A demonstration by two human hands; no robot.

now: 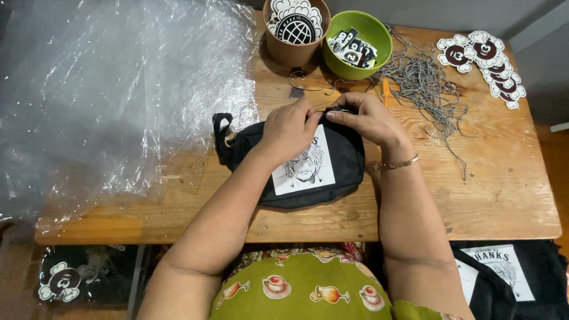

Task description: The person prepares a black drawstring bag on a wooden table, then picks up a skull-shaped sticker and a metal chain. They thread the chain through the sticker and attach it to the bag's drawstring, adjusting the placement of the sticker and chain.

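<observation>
A small black pouch [347, 163] with a white printed patch lies flat on the wooden table [504, 195]. Both my hands rest on its far top edge. My left hand [288, 127] has its fingers closed, pinching the top edge near the middle. My right hand [364, 117] pinches the same edge just beside it, fingertips nearly touching the left ones. What lies between the fingertips is hidden. A thin bracelet sits on my right wrist.
A heap of clear plastic bags [106, 89] covers the table's left. Behind the pouch stand a brown cup [296, 50] and a green cup [358, 62] holding stickers. Ball chains [427, 89] spread at the right, flower-shaped tags [492, 62] beyond. More black pouches [510, 278] lie low right.
</observation>
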